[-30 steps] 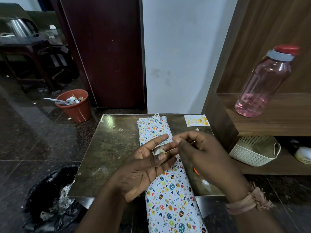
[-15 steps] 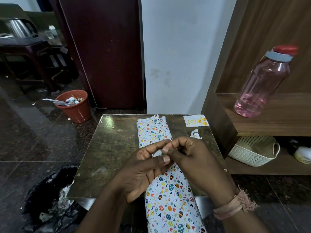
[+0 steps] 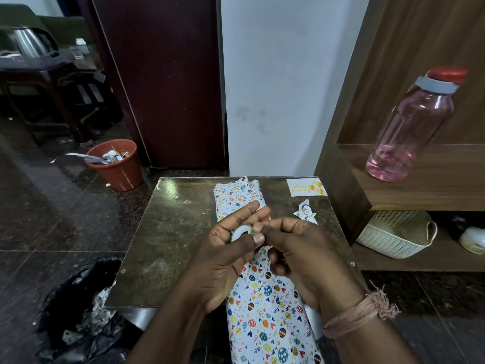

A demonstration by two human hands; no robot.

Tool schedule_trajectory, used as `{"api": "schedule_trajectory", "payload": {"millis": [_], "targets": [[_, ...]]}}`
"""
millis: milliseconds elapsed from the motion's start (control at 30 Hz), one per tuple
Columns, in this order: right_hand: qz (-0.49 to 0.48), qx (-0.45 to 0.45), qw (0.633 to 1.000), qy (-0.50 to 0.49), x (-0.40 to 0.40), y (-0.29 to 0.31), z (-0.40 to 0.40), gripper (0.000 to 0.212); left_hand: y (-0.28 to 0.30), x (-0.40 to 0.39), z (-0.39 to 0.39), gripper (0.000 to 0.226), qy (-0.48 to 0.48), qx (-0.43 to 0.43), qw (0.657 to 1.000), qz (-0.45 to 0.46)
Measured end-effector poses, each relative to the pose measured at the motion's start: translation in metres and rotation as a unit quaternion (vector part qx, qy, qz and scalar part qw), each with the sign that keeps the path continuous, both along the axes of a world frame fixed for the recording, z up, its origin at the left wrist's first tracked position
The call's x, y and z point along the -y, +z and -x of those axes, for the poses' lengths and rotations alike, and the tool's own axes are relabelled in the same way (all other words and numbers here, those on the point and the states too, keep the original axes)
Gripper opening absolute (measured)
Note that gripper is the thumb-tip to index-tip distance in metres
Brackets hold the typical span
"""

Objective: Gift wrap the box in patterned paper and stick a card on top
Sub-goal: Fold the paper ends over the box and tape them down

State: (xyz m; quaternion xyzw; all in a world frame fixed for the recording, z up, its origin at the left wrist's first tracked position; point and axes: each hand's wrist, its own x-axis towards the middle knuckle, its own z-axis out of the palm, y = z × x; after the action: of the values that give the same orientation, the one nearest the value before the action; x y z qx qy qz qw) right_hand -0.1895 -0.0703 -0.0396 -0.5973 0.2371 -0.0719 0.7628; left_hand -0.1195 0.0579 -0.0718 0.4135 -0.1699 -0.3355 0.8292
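The box [image 3: 252, 261] lies along the middle of the desk [image 3: 170, 232], already rolled in patterned paper, with its far end still loose. Your left hand [image 3: 231, 256] holds a tape roll [image 3: 241, 232] while your right hand [image 3: 301, 256] pinches at its edge. The card [image 3: 306, 187] still waits at the far right corner.

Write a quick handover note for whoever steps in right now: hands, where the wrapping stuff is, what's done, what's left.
Left hand holds a small tape roll above the table. Right hand has its fingertips at the roll's edge, apparently picking for the tape end.
The box in patterned paper lies lengthwise down the table's middle. The birthday card sits at the far right corner, a paper scrap just nearer.
Done: the paper looks wrapped around the box.
Left: pull the tape, seal the wrap, stick the card on top.
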Motion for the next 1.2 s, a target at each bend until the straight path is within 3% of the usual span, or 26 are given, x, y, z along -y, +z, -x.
{"api": "schedule_trajectory", "payload": {"millis": [200, 367, 500, 567, 600, 667, 733, 800, 933, 1100, 1200], "targets": [[-0.081, 0.009, 0.996, 0.033, 0.004, 0.010, 0.002, 0.018, 0.003, 0.002, -0.001, 0.066, 0.043, 0.012, 0.999, -0.005], [-0.114, 0.039, 0.989, 0.081, 0.008, 0.011, 0.003, 0.037, -0.002, 0.004, -0.003, 0.094, 0.037, -0.013, 0.999, 0.009], [-0.128, 0.046, 0.989, 0.061, 0.010, 0.006, 0.000, 0.053, -0.003, 0.006, -0.001, 0.101, 0.024, 0.012, 1.000, -0.007], [-0.116, 0.052, 0.992, 0.016, 0.017, 0.005, -0.001, 0.049, -0.001, 0.007, 0.000, 0.103, 0.040, 0.010, 0.999, -0.009], [-0.077, 0.049, 0.996, -0.017, 0.025, 0.002, -0.001, 0.043, 0.000, 0.006, 0.000, 0.099, 0.055, 0.006, 0.998, -0.008], [0.113, 0.015, 0.989, -0.091, 0.044, -0.008, 0.003, 0.033, -0.001, 0.005, -0.001, 0.076, 0.092, 0.008, 0.996, -0.017], [0.323, -0.044, 0.936, -0.135, 0.062, -0.019, 0.009, 0.029, 0.000, 0.004, -0.001, 0.054, 0.111, 0.010, 0.993, -0.037], [0.425, -0.086, 0.889, -0.145, 0.075, -0.028, 0.015, 0.028, 0.001, 0.004, -0.001, 0.051, 0.118, 0.002, 0.992, -0.048], [0.490, -0.133, 0.851, -0.138, 0.082, -0.043, 0.014, 0.027, 0.001, 0.004, 0.000, 0.048, 0.113, -0.003, 0.992, -0.050], [0.499, -0.151, 0.844, -0.126, 0.081, -0.055, 0.010, 0.022, 0.000, 0.003, -0.001, 0.042, 0.108, -0.015, 0.993, -0.051], [0.499, -0.109, 0.849, -0.138, 0.074, -0.047, 0.010, 0.012, -0.001, 0.002, -0.002, 0.036, 0.107, -0.002, 0.993, -0.056]]}}
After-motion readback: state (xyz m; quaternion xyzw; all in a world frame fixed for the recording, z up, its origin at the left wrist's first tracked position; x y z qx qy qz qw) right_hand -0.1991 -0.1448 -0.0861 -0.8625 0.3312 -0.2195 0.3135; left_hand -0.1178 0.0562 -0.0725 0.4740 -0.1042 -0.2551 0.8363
